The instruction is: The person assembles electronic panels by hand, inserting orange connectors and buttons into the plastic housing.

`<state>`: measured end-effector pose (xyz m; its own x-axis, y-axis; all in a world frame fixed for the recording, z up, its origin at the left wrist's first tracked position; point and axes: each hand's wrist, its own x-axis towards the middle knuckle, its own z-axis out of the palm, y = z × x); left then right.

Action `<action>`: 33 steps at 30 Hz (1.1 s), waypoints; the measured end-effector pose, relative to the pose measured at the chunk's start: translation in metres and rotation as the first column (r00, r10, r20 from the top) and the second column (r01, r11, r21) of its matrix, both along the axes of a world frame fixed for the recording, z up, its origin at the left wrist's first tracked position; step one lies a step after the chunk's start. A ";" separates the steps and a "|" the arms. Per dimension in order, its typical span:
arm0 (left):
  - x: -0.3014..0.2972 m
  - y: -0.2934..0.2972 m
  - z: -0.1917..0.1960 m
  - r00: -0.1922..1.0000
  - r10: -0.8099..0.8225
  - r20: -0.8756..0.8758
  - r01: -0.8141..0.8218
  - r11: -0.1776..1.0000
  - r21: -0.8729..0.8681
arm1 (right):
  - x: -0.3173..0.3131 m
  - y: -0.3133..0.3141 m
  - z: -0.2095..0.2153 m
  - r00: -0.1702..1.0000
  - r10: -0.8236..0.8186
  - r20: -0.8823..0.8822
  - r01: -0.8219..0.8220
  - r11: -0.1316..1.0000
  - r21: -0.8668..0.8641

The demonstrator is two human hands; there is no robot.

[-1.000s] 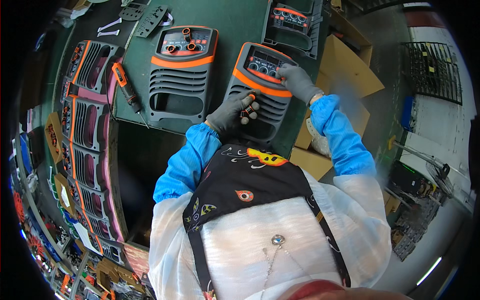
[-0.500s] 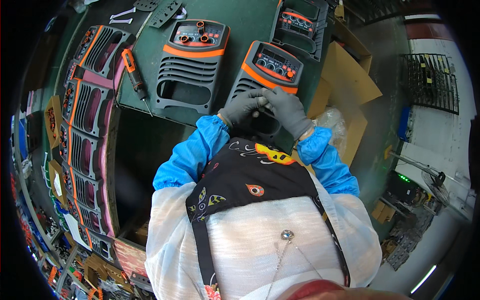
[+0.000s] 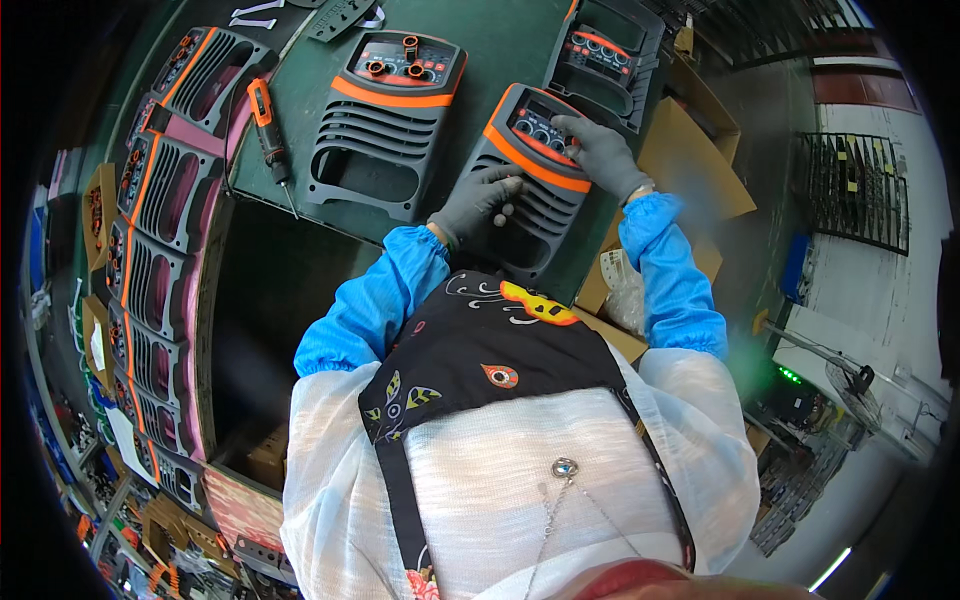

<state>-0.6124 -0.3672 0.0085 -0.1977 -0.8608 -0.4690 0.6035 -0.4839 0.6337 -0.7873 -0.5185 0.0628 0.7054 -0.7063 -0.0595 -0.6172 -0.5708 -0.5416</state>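
In front of me a dark grey front housing (image 3: 535, 215) with an orange band lies tilted on the green bench, its panel of dials facing up. My right hand (image 3: 605, 158), in a grey glove, rests at the right side of this panel with fingers bent. The glove hides whatever its fingertips hold. My left hand (image 3: 478, 205), also gloved, is curled above the housing's left edge, over the slats. Small pale round shapes show at its fingers; I cannot tell whether they are parts or glove tips. To the left lies a similar housing (image 3: 380, 130) with orange ring-shaped pieces standing on its panel.
An orange and black power screwdriver (image 3: 268, 135) lies left on the bench (image 3: 490, 40). Several more housings (image 3: 155, 270) line the left side on pink padding. Another dark housing (image 3: 605, 60) lies at the far right, beside an open cardboard box (image 3: 690, 150).
My hands, together over the housing's lower part before, have parted. The right has moved up and right onto the dial panel; the left stays low, slightly further left.
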 end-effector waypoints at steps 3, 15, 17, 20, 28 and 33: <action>-0.001 -0.001 0.000 1.000 -0.016 0.021 0.016 1.000 -0.002 | 0.001 -0.009 -0.009 0.985 0.083 -0.150 -0.099 0.990 -0.103; 0.001 -0.002 0.002 0.999 -0.035 0.035 0.034 0.999 0.007 | 0.005 -0.010 -0.012 0.978 0.068 -0.197 -0.083 0.994 -0.071; 0.002 -0.002 0.002 0.998 -0.042 0.046 0.042 0.999 0.008 | 0.004 -0.012 -0.014 0.971 0.116 -0.207 -0.130 0.990 -0.054; 0.002 -0.002 0.006 0.997 -0.053 0.057 0.053 0.999 0.015 | 0.002 -0.014 -0.017 0.975 0.132 -0.181 -0.142 0.989 -0.043; 0.002 -0.003 0.010 0.997 -0.055 0.059 0.053 0.998 0.039 | 0.002 -0.016 -0.019 0.974 0.155 -0.166 -0.162 0.986 -0.032; 0.002 -0.003 0.011 0.998 -0.051 0.032 0.049 0.998 0.050 | 0.000 -0.016 -0.019 0.974 0.173 -0.148 -0.179 0.983 -0.032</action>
